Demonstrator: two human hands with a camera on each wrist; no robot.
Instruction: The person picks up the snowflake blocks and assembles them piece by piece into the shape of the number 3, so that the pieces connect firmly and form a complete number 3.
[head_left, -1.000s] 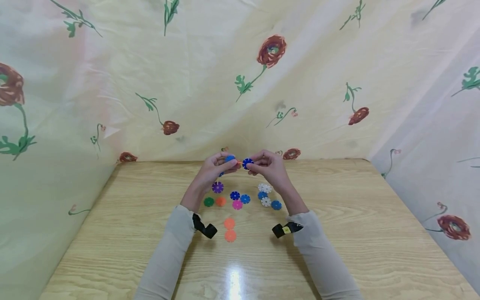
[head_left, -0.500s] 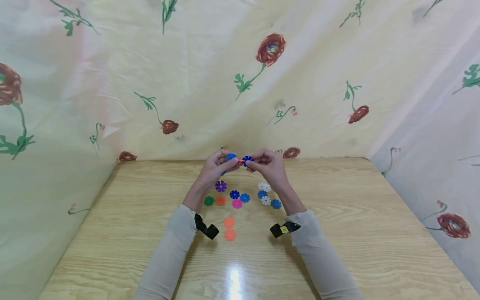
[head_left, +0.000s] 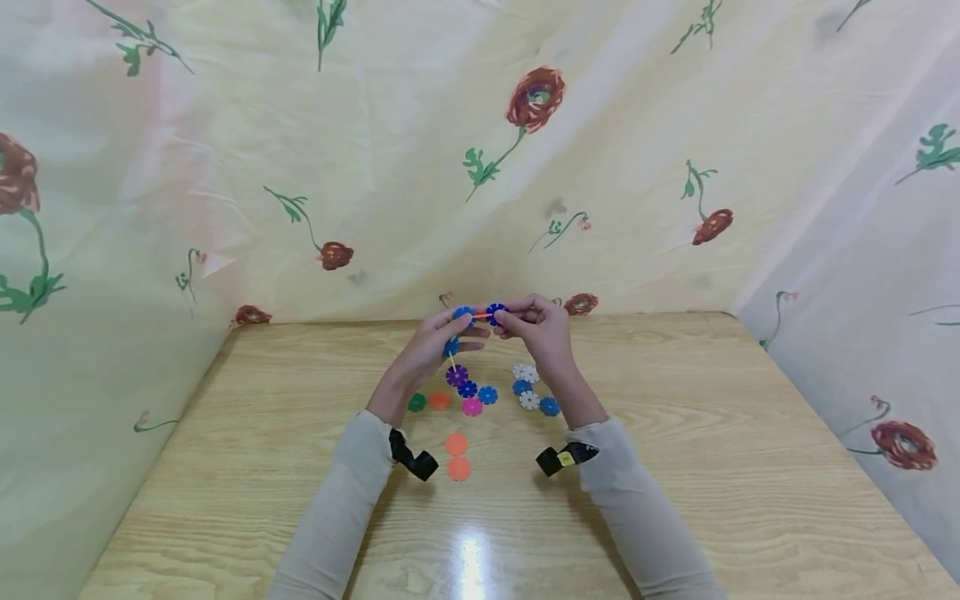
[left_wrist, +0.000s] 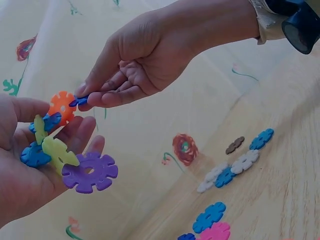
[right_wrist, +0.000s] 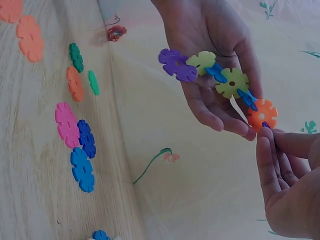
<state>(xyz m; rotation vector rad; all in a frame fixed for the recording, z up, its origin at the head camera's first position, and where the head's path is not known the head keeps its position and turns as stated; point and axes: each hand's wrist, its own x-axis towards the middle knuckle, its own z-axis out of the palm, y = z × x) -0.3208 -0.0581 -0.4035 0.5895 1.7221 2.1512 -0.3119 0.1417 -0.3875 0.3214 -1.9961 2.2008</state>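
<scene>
My left hand (head_left: 431, 346) holds a chain of snowflake-shaped plastic discs slotted together. Its purple disc (left_wrist: 90, 172) hangs at the free end, followed by yellow-green discs (right_wrist: 232, 83) alternating with blue discs (left_wrist: 35, 155). An orange disc (right_wrist: 262, 115) comes after these, at the chain's other end. Between thumb and fingertips, my right hand (head_left: 547, 333) pinches a dark blue disc (head_left: 496, 314) right at the orange disc's edge. In the right wrist view, the fingertips cover most of that dark blue disc. Both hands are raised over the table's far side.
On the wooden table (head_left: 300, 467) lie a pink disc (head_left: 472, 407), a green disc (head_left: 417, 402), and two orange discs (head_left: 458, 457) nearer the front. White discs (head_left: 529, 401) and blue discs (head_left: 550, 406) lie together on the right. A flowered cloth (head_left: 405, 167) hangs behind the table.
The chain's purple end has swung right in the head view, and more of its blue and yellow-green discs show below the left hand. The right hand keeps its pinch on the dark blue disc.
</scene>
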